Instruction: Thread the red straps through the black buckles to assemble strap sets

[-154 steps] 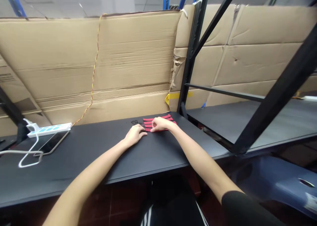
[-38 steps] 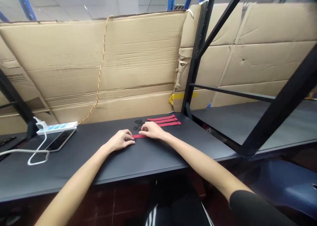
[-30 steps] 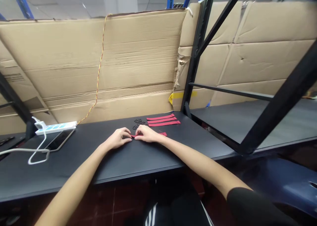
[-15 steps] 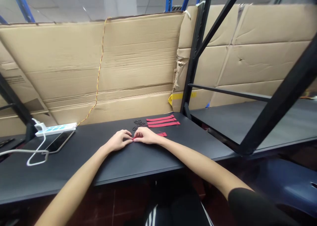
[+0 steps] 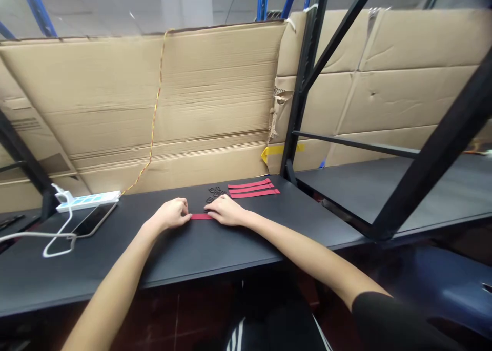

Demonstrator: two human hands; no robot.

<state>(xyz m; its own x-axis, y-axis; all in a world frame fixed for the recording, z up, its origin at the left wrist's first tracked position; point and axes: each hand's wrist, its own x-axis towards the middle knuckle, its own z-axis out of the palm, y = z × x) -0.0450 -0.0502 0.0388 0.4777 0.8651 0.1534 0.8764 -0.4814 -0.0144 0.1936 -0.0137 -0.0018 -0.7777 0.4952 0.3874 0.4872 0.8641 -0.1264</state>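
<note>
A flat red strip (image 5: 201, 216) lies across the black tabletop (image 5: 215, 248) between my hands. My left hand (image 5: 168, 213) pinches its left end, and my right hand (image 5: 226, 211) has its fingers on the right end. Farther back, several parallel red strips (image 5: 253, 188) lie side by side. To their left sits a small heap of black pieces (image 5: 215, 194), just beyond my right hand. Their exact shape is too small to tell.
A white power strip (image 5: 87, 201) and a phone (image 5: 94, 219) lie at the table's left, with a white cable (image 5: 57, 233) trailing off the side. Cardboard sheets (image 5: 154, 110) stand behind the table. A black shelf upright (image 5: 303, 84) rises at the right.
My hands have drawn apart, the left moving left, and the red strip between them now shows along its length. The strips at the back have not moved.
</note>
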